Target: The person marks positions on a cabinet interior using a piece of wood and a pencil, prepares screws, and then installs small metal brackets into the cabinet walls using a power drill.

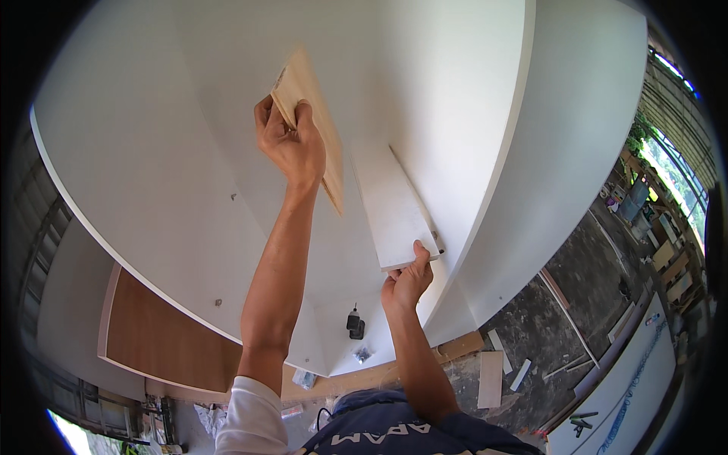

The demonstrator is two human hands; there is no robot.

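My left hand [292,142] is raised inside a large white cabinet [250,68], its fingers closed around a thin, light-coloured wooden board [312,106]. That board is held at a slant, and my hand covers part of its left edge. Lower and to the right, my right hand [408,282] grips the near end of a long, narrow white board [390,201], thumb on top and fingers underneath. The white board runs away from me along the cabinet's right-hand panel [455,129]. I cannot tell whether its far end touches the cabinet.
A dark cordless drill [355,324] stands on the white panel below my hands, near a small clear bag [362,354] of hardware. Brown wood panelling [167,326] is at the left. Board offcuts [491,379] lie on the dark floor, with a white panel [629,387] at right.
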